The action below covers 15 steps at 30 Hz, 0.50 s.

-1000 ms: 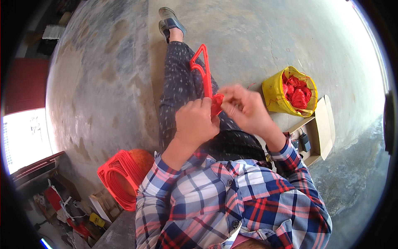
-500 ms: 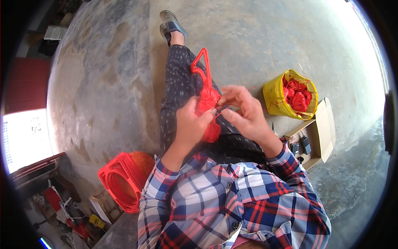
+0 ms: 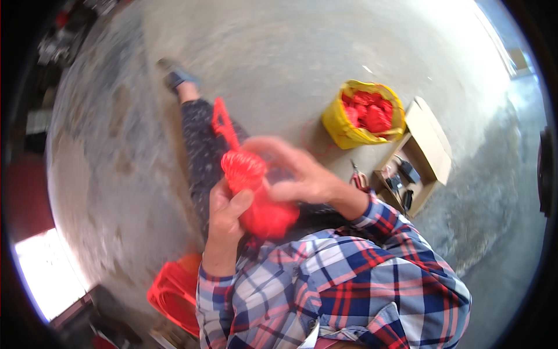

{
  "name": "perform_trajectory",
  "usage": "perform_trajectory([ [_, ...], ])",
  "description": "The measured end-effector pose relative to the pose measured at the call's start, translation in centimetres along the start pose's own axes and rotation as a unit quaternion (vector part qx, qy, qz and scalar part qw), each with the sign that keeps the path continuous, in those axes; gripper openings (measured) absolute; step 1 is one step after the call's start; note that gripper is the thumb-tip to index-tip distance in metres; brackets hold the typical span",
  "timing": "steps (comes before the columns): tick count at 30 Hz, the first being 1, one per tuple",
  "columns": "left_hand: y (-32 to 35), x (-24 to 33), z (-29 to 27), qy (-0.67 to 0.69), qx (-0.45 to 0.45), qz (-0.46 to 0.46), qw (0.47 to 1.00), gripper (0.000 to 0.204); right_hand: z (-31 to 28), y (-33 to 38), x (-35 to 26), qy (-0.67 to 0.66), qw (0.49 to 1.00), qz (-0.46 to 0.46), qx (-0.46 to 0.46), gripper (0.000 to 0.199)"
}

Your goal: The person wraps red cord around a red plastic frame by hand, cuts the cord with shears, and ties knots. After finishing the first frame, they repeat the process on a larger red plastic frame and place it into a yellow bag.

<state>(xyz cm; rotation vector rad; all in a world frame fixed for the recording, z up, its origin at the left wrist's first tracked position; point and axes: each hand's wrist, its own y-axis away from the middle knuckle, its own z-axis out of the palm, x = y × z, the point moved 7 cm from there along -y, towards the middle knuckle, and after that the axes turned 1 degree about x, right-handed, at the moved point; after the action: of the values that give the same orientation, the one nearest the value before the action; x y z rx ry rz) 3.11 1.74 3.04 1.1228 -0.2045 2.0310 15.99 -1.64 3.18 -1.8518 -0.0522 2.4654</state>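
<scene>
My left hand [image 3: 225, 210] is closed around a red tassel-like bundle of shiny strands [image 3: 244, 168], its thumb pressed on the near side. The bundle's lower part [image 3: 268, 216] hangs loose and blurred over my lap. From its far end a narrow red looped strip [image 3: 223, 123] sticks out above my leg. My right hand [image 3: 299, 174] curves beside the bundle, thumb and fingers apart. Motion smears it; whether a fine thread runs between its fingers does not show.
A yellow bag [image 3: 334, 125] full of red bundles [image 3: 372, 110] stands to the right. Nearer lie red-handled scissors [image 3: 358, 179] and an open cardboard box [image 3: 427, 145] with black devices [image 3: 408, 171]. Stacked red frames [image 3: 173, 294] sit at lower left.
My head view has turned, so the scene appears shifted. The bundle is tilted and nearer me, its lower part swinging right. My right hand has spread from a pinch at a thread.
</scene>
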Motion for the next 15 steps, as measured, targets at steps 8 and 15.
perform_trajectory([
  [8, -0.1, -4.2, 1.8, 0.071, -0.038, -0.12, 0.989, 0.069, -1.3, 0.8, -1.3, -0.109, 0.99, 0.027, 0.089, 0.05],
  [15, -0.8, -5.2, 2.1, 0.01, -0.022, -0.133, 0.991, 0.058, -1.5, 1.3, 0.2, -0.293, 0.953, 0.068, 0.03, 0.031],
])
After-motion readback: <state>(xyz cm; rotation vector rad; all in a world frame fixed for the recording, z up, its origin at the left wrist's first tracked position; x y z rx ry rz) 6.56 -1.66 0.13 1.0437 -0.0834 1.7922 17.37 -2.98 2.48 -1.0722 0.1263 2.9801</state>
